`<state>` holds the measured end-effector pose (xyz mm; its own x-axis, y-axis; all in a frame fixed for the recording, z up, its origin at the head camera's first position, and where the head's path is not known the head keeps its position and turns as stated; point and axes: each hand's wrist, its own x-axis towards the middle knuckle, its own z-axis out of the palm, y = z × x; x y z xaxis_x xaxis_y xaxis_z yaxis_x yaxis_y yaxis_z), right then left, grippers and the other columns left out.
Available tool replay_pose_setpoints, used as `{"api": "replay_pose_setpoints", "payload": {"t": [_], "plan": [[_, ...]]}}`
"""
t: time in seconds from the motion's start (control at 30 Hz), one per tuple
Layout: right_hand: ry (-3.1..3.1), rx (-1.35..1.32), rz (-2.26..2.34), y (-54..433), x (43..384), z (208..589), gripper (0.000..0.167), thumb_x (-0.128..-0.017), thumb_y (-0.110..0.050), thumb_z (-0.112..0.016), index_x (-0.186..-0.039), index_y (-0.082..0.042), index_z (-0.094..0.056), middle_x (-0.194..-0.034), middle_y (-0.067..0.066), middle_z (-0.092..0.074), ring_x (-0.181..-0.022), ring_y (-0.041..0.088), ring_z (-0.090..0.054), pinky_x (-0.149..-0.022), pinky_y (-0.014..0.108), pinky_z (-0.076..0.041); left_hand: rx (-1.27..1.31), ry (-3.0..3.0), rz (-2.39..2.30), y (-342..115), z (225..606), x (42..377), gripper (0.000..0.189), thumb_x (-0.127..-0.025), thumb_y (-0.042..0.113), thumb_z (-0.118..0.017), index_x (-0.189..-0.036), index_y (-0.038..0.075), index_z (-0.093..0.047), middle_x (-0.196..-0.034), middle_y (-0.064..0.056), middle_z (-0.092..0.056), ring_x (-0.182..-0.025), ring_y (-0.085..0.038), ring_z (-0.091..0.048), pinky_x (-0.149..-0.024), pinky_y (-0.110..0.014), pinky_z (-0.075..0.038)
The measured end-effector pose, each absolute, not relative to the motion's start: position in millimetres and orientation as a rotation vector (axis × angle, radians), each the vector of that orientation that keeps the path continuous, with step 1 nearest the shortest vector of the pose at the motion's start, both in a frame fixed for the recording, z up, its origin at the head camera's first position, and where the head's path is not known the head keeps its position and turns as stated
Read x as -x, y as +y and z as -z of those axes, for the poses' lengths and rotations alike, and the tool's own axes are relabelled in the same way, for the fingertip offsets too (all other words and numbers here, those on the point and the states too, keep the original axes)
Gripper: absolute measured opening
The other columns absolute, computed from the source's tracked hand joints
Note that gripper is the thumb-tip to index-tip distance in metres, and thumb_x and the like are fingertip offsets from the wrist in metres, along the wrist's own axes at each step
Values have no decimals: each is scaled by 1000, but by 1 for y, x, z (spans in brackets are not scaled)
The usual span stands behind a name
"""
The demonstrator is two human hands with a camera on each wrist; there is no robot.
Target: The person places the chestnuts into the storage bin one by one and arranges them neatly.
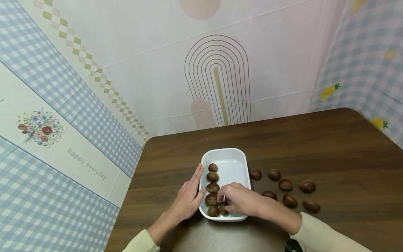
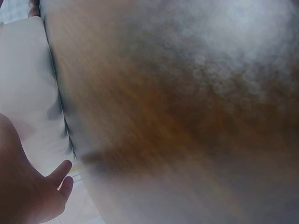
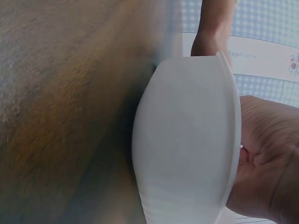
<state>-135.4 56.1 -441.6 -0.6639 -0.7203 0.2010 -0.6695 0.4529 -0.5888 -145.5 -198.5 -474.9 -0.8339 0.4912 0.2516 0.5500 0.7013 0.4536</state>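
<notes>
A white rectangular dish (image 1: 233,168) stands on the wooden table. Along its left wall runs a column of several brown chestnuts (image 1: 212,188). My left hand (image 1: 188,196) rests against the dish's left side, fingers straight along the rim. Inside the near end of the dish, my right hand (image 1: 240,198) pinches a chestnut (image 1: 224,208) beside the bottom of the column. The right wrist view shows the dish's outer wall (image 3: 187,135) with the right hand (image 3: 266,158) reaching over the rim; its fingertips are hidden there. In the left wrist view the left hand (image 2: 32,191) shows only partly.
Several loose chestnuts (image 1: 285,184) lie on the table (image 1: 346,154) to the right of the dish, some near the right forearm. Patterned cloth (image 1: 151,70) hangs behind the table and on both sides.
</notes>
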Motion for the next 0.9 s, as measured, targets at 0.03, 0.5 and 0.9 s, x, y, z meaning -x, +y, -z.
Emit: {"api": "replay_pose_setpoints", "payload": {"t": [0.03,0.5,0.9], "plan": [[2612,1250,1009,57,136,441,20,-79,2,-84,-94,-9,-77,-88,-3,-72,-79,9,-66,-72,24,-55,858,-2792,801,-198,475,145,73,-103,17,-54,-170,9,-25,-177,-5,-19,-150,-31,-43,-113,-59,-42],[2701,1196,1102,78,150,412,23,-90,-1,-81,-112,-5,-77,-108,1,-76,-94,16,-70,-83,31,-58,857,-2794,798,-198,475,146,73,-104,16,-54,-170,8,-25,-177,-3,-18,-150,-29,-43,-113,-58,-42],[2935,1024,1207,113,166,398,32,-88,4,-82,-118,-5,-76,-117,7,-76,-100,24,-72,-84,40,-61,860,-2800,806,-198,475,146,72,-104,17,-53,-170,8,-25,-177,-4,-18,-152,-27,-41,-114,-58,-42]]}}
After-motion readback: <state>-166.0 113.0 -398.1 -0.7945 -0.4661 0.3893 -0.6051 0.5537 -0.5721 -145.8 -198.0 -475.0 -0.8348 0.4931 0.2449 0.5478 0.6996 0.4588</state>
